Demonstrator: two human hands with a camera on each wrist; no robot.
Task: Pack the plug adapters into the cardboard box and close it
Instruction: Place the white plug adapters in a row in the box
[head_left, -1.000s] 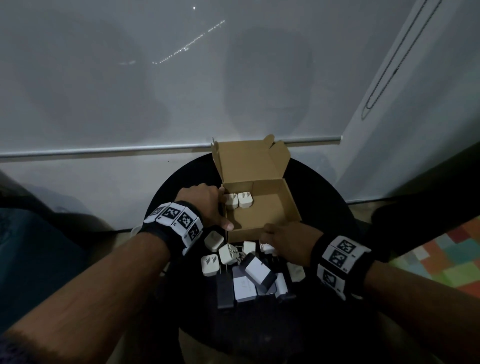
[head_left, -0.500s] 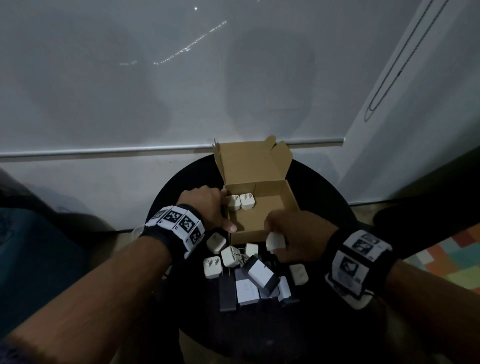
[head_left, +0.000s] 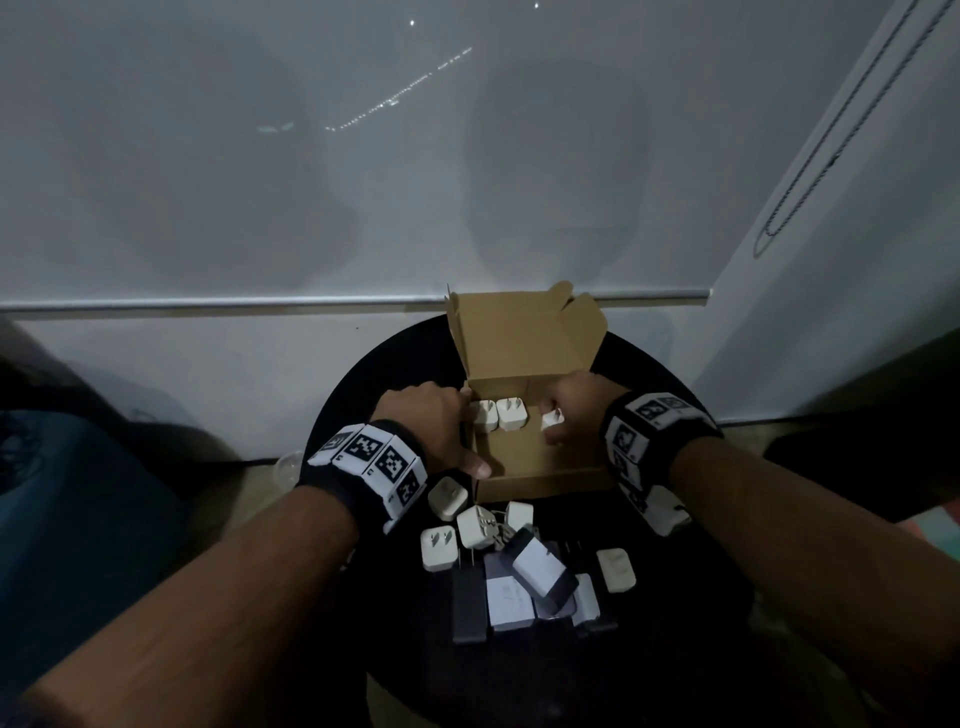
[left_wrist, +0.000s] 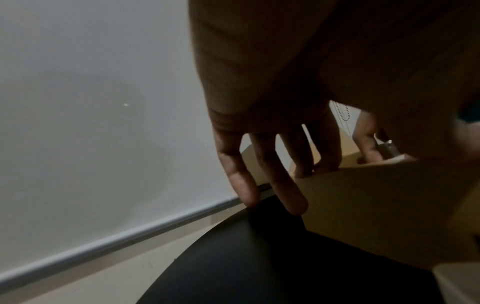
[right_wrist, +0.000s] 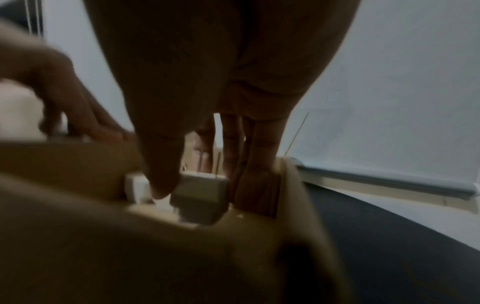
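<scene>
Here, packing the box (head_left: 545, 486).
Pinches an adapter (head_left: 551, 420) with right hand (head_left: 576, 408); rests left hand (head_left: 428, 421), fingers straight, on box wall.

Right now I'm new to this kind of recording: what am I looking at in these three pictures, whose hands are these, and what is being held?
There is no machine here. A person works with bare hands, wearing wristbands with printed markers. The wide picture comes from a camera on the head, looking down. The other two come from a camera on each wrist, looking along the fingers.

On a round black table stands an open cardboard box with two adapters already inside. More loose adapters and some larger black-and-white pieces lie in front of it.

The left hand rests on the box's left wall, steadying it. The right hand pinches a white adapter inside the box, near its right wall.
</scene>
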